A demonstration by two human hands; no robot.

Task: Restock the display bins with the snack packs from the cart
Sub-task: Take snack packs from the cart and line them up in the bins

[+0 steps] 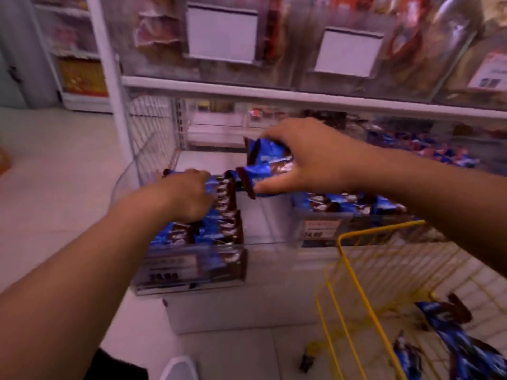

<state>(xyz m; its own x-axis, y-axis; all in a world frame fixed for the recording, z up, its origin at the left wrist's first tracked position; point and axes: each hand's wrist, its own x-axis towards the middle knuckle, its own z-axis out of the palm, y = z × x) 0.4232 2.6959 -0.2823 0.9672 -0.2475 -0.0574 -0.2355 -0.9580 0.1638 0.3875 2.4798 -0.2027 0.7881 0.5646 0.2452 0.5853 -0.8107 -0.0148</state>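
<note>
Head view showed the right hand (307, 157) reaching forward, thumb and fingers curled around a bunch of blue-and-brown snack packs (263, 165) held above the clear display bin (189, 264), while the left hand (186, 196) reached down into that bin, fingers curled on the upright row of packs (219, 220) inside. More packs (450, 341) lay in the yellow wire cart (354, 270) at lower right; pack branding and the bin's price label (170, 267) were too blurred to read
</note>
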